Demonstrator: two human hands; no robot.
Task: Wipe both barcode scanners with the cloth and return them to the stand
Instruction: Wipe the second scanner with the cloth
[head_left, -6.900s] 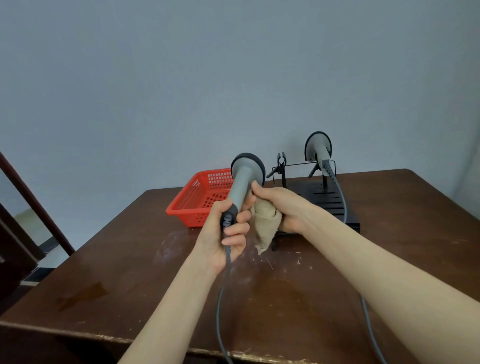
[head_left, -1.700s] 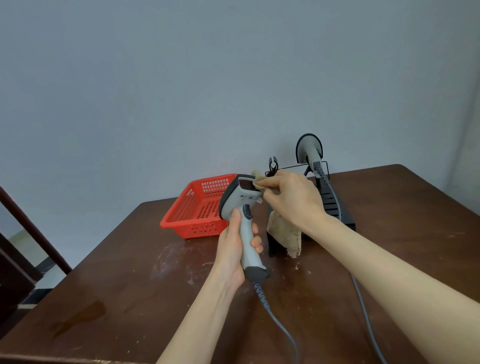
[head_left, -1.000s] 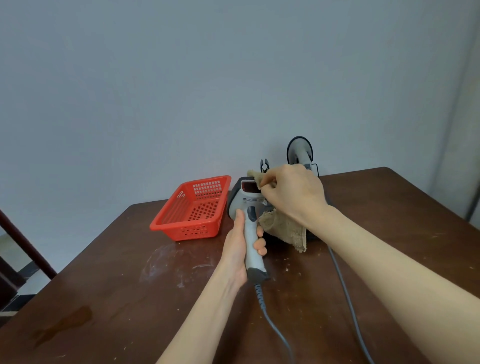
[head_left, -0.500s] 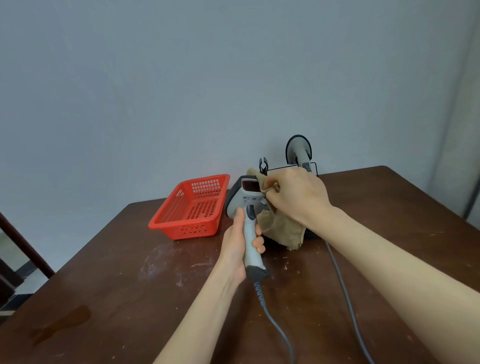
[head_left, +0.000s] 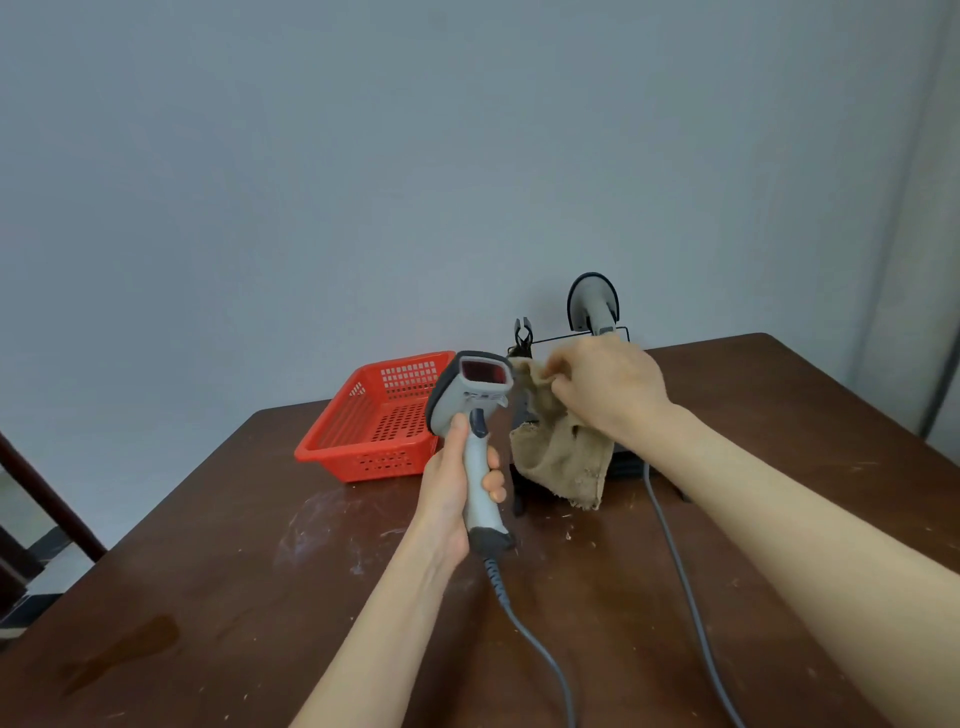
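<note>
Left hand (head_left: 451, 501) grips scanner (head_left: 470, 397), markings unreadable; right hand (head_left: 615, 389) holds cloth (head_left: 558, 460).

No text, label, brand, number or sign can be read. The scanner (head_left: 470, 400) has a few small dark marks on its grey head, just under the red window (head_left: 482, 372), but they are too small to make out.
</note>
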